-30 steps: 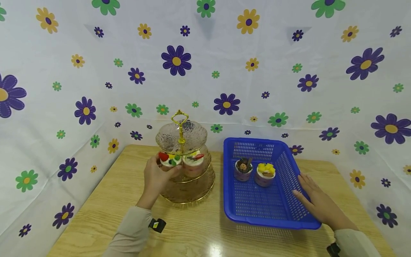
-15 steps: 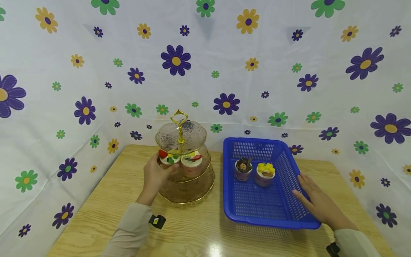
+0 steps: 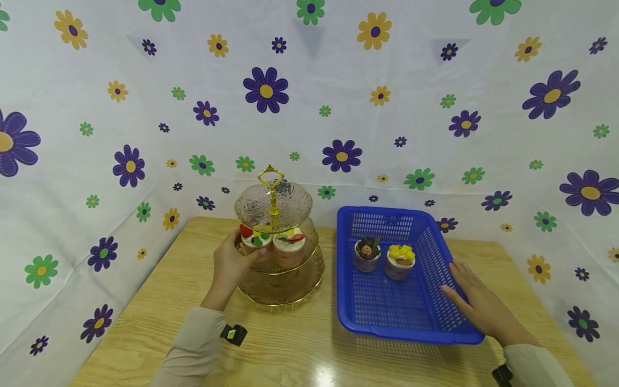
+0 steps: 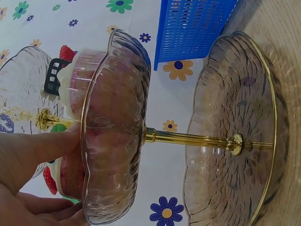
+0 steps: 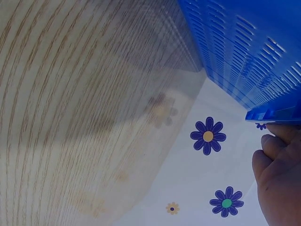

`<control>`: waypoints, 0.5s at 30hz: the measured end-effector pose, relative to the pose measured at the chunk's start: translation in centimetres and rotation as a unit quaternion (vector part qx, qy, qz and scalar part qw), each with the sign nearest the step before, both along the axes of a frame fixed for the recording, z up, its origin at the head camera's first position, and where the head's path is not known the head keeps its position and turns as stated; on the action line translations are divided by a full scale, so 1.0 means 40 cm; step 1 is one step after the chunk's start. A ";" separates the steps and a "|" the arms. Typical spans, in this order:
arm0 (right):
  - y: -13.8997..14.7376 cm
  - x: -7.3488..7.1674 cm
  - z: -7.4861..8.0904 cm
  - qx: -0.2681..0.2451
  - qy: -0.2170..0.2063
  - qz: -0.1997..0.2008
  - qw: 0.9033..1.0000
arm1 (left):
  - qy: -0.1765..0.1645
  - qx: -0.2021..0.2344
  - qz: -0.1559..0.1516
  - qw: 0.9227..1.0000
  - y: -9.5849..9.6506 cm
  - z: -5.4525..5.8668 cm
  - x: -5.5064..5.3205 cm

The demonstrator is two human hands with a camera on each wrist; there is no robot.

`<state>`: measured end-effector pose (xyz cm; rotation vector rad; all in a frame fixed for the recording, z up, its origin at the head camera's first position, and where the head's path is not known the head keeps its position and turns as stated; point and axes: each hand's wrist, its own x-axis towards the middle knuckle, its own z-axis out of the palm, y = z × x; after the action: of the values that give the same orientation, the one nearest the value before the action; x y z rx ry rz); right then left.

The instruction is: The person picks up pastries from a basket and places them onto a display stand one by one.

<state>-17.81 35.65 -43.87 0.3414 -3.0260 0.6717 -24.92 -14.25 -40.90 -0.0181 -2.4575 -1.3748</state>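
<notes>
Left hand (image 3: 231, 264) curled round strawberry-topped cup (image 3: 255, 243), middle tier of stand (image 3: 285, 293); thumb on near side, other fingertips mostly hidden behind cup in head view. Cup's base blurred through plate in left wrist view. Red-slice cup (image 3: 289, 248) just right, top partly covered by upper tier. Then blue basket (image 3: 387, 309): dark-topped cup (image 3: 366, 261), yellow-topped cup (image 3: 399, 269) inside. Right hand (image 3: 481, 306), fingers extended, rests on basket's right rim; cut off in right wrist view.
</notes>
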 end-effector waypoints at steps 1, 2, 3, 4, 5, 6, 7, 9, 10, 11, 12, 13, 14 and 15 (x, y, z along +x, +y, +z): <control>0.000 0.000 0.000 0.001 0.000 0.000 1.000 | 0.000 -0.002 0.000 1.000 0.000 0.000 0.000; 0.000 0.000 -0.001 0.001 0.001 0.000 1.000 | 0.001 -0.003 -0.002 1.000 0.000 0.000 0.000; 0.001 0.000 -0.001 0.001 0.001 0.000 1.000 | 0.001 -0.002 -0.003 1.000 -0.001 -0.001 0.000; 0.001 0.000 -0.001 0.001 0.002 0.001 1.000 | 0.002 -0.002 -0.004 1.000 -0.001 -0.001 0.001; 0.001 0.000 -0.001 0.001 0.003 0.001 1.000 | 0.002 0.000 -0.006 1.000 -0.001 -0.001 0.002; 0.001 0.000 -0.001 0.001 0.003 0.001 1.000 | 0.003 0.002 -0.008 1.000 -0.001 -0.001 0.003; 0.001 0.000 -0.001 0.001 0.003 0.001 1.000 | 0.003 0.002 -0.008 1.000 -0.001 0.000 0.005; 0.001 0.000 0.000 0.000 0.003 0.001 1.000 | 0.003 0.005 -0.008 1.000 -0.002 0.001 0.012; 0.001 0.000 0.000 0.000 0.003 0.001 1.000 | 0.003 0.003 -0.006 1.000 -0.003 0.002 0.017; 0.001 0.000 0.001 0.000 0.002 0.001 1.000 | 0.004 0.003 -0.002 1.000 -0.004 0.004 0.024; 0.001 0.000 0.001 0.000 0.002 0.001 1.000 | 0.007 0.000 0.003 1.000 -0.004 0.006 0.032; 0.001 0.000 0.001 0.000 0.002 0.001 1.000 | 0.012 -0.002 0.009 1.000 -0.005 0.008 0.041; 0.001 0.000 0.002 -0.001 0.001 0.001 1.000 | 0.016 -0.003 0.013 1.000 -0.005 0.010 0.053; 0.001 0.000 0.001 0.000 0.001 0.001 1.000 | 0.021 -0.008 0.017 1.000 -0.004 0.013 0.066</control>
<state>-17.82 35.69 -43.82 0.3461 -3.0246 0.6729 -22.27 -14.40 -40.38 -0.0093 -2.4236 -1.3280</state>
